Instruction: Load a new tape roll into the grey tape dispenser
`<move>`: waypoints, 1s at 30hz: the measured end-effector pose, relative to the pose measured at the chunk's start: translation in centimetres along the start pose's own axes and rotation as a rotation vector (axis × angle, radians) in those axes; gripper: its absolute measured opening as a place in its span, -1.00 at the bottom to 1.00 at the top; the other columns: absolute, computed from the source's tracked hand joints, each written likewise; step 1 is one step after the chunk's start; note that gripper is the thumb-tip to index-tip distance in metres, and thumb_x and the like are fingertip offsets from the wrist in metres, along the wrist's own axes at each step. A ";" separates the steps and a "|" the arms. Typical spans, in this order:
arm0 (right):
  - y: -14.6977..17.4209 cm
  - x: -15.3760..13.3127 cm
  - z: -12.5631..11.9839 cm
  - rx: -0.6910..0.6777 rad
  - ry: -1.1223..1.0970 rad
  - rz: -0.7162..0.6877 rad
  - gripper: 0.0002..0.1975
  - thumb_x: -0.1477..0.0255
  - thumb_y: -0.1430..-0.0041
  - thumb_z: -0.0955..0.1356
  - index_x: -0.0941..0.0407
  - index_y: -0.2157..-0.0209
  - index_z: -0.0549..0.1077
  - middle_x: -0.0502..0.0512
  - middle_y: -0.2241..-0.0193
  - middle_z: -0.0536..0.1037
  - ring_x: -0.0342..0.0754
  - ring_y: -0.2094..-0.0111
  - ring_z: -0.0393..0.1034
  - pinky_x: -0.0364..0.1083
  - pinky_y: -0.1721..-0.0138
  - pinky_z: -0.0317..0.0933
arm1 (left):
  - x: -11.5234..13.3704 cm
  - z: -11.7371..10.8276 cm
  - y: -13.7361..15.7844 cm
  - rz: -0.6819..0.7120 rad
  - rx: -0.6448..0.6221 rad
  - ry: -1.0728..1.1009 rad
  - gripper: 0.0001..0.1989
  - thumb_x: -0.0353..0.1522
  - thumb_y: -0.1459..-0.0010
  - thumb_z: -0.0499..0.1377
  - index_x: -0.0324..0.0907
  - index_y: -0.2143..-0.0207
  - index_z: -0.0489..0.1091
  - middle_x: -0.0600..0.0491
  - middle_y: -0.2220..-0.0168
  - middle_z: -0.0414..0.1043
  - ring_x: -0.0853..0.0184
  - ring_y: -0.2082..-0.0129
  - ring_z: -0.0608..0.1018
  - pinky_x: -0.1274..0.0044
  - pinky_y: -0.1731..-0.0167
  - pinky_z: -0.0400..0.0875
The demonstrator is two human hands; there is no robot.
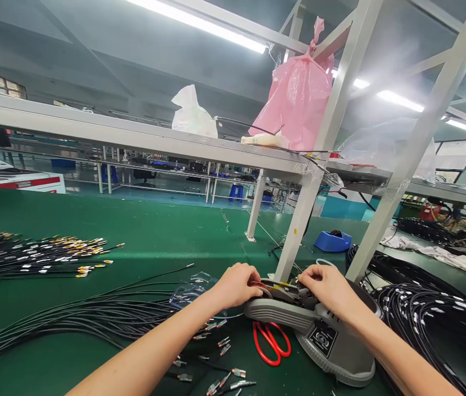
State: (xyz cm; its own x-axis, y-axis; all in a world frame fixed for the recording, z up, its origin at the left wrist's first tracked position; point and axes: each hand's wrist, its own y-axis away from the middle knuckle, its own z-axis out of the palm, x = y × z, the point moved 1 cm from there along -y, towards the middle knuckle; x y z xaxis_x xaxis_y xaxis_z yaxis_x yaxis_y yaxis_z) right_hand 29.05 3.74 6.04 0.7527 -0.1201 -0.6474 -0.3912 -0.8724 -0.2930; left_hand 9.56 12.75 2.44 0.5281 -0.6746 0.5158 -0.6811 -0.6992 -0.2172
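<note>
loose black cables (72,319) on left of green bench. left hand (236,285) curled over front of grey tape dispenser (319,335), grip unclear. right hand (328,286) pinching at top slot. imo steady base w/ left, feed straight. red scissors (271,341) just beside.

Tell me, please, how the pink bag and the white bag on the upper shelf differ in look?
The pink bag is much larger and taller than the white bag. The pink bag stands beside the slanted frame post, its knot poking up above the brace; the white bag sits alone further left. Both are knotted plastic bags resting on the same shelf.
</note>
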 end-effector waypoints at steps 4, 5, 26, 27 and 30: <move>0.0 -0.7 -0.7 0.030 -0.004 0.007 -0.81 0.34 0.13 0.26 0.01 0.73 0.35 0.00 0.66 0.43 -0.03 0.52 0.28 -0.04 0.42 0.13 | -0.2 0.4 -0.1 0.007 0.014 -0.042 -0.80 -0.30 -0.05 0.26 -0.18 0.25 0.46 0.00 0.18 0.55 0.18 0.11 0.51 0.42 0.13 0.35; 0.0 -0.8 -0.9 0.036 -0.003 0.007 -0.81 0.33 0.13 0.26 0.01 0.73 0.35 0.00 0.66 0.41 -0.03 0.52 0.27 -0.04 0.42 0.13 | 0.0 0.5 -0.2 0.008 0.016 -0.049 -0.79 -0.29 -0.05 0.27 -0.18 0.25 0.47 -0.01 0.18 0.55 0.16 0.11 0.50 0.42 0.14 0.35; 2.4 1.0 -1.9 0.048 0.472 0.108 -0.73 0.50 -0.02 0.28 -0.01 0.70 0.29 0.00 0.60 0.51 0.06 0.42 0.40 0.00 0.36 0.07 | 5.4 2.3 -3.0 0.050 -0.092 -0.115 -0.78 -0.32 -0.19 0.14 -0.19 0.27 0.57 -0.12 0.16 0.57 0.01 0.04 0.45 0.27 0.09 0.35; 2.5 1.1 -1.8 0.049 0.489 0.096 -0.73 0.51 -0.03 0.28 -0.01 0.69 0.28 0.01 0.58 0.52 0.07 0.40 0.40 0.01 0.35 0.06 | 5.5 2.4 -3.0 0.046 -0.094 -0.119 -0.81 -0.33 -0.18 0.16 -0.18 0.29 0.57 -0.11 0.16 0.57 0.02 0.04 0.45 0.29 0.10 0.35; 2.8 1.4 -1.5 0.058 0.530 0.063 -0.72 0.51 -0.04 0.27 -0.01 0.69 0.25 0.03 0.54 0.54 0.11 0.30 0.40 0.01 0.34 0.04 | 5.6 2.8 -3.0 0.045 -0.090 -0.130 -0.85 -0.33 -0.15 0.19 -0.16 0.33 0.56 -0.08 0.17 0.56 0.06 0.03 0.43 0.32 0.12 0.34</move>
State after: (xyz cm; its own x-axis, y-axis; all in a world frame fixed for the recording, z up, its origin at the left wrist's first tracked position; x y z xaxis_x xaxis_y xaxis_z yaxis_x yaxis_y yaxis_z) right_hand 29.82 0.45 5.44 0.8849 -0.4077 -0.2254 -0.4620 -0.8297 -0.3132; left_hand 15.94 10.44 3.67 0.5529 -0.7339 0.3945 -0.7452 -0.6474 -0.1600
